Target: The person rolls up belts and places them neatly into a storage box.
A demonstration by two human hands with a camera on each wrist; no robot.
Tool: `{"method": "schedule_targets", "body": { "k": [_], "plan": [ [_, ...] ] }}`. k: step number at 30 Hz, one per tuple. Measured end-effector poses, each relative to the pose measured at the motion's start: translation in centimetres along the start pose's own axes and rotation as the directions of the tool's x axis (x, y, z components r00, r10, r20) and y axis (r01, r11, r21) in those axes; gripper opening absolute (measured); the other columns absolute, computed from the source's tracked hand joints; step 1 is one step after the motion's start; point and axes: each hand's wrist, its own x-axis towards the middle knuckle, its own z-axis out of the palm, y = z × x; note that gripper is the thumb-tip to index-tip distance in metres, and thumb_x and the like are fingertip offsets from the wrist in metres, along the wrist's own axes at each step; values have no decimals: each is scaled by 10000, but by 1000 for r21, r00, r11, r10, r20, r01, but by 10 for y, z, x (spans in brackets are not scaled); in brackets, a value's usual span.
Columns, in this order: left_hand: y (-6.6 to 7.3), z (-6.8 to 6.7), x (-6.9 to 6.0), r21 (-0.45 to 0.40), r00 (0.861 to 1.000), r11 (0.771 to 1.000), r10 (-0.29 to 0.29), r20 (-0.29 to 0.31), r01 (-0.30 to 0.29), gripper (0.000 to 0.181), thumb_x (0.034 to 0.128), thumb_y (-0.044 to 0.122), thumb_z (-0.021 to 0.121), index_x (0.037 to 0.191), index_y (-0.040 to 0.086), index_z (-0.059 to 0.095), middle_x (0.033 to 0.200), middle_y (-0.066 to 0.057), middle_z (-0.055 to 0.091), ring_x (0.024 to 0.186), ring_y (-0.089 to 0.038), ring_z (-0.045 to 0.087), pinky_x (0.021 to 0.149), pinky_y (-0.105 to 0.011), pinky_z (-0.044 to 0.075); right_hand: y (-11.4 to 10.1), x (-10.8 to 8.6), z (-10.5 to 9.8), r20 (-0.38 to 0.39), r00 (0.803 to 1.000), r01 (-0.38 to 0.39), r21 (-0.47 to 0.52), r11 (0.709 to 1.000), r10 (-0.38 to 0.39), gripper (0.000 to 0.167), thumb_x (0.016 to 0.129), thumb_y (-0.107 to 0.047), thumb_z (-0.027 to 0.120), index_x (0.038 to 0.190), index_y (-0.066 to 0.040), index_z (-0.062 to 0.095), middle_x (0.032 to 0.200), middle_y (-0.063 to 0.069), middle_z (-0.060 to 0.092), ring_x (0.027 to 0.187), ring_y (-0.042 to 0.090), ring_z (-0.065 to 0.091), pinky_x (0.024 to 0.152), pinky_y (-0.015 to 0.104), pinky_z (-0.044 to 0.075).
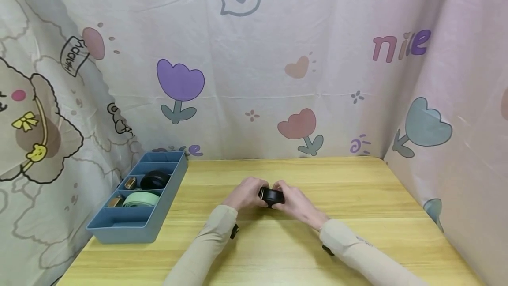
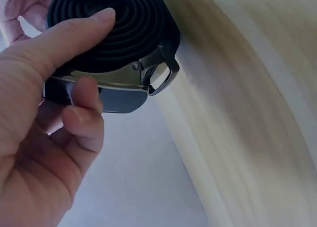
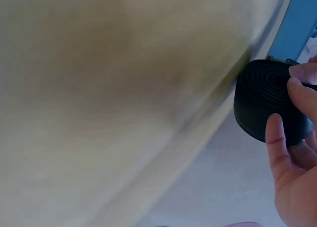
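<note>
A tightly coiled black belt is held between both hands above the middle of the wooden table. My left hand grips the buckle side. In the left wrist view its thumb lies across the coil, with curled fingers by the metal buckle. From the other side my right hand grips the roll. The right wrist view shows that hand's fingertips on the top and outer side of the coiled strap.
At the table's left stands a blue divided box. One compartment holds a rolled black belt with a gold buckle; another holds a rolled pale green belt. Patterned curtains border the table at the back and sides.
</note>
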Motion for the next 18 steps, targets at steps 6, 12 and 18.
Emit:
{"method": "schedule_targets", "body": {
  "k": [6,12,18],
  "plan": [
    [-2,-1,-3,44,1000,999,25,4,-25,271,709,208,882,925,161,726,895,61,724,835,-88,631,820,-287,514,-6,5,0,-9,999,51,-29,998,-51,432,774,-102,823,1115,-81,559,1036,120,717,922,220,692,785,355,565],
    [-11,3,-8,-4,1000,1000,22,-12,-22,301,725,210,863,997,148,751,953,49,736,867,-98,612,852,-298,487,4,7,6,41,999,1,53,999,-4,482,794,-170,813,1216,-91,593,1107,103,709,969,200,672,836,360,549],
    [-10,4,-12,-7,999,1000,24,-22,-24,354,736,195,859,1064,156,730,1007,42,737,911,-101,643,876,-306,503,7,10,5,106,994,-17,38,999,13,276,807,-173,797,1050,-107,683,978,18,728,843,94,647,778,285,536]
  ]
}}
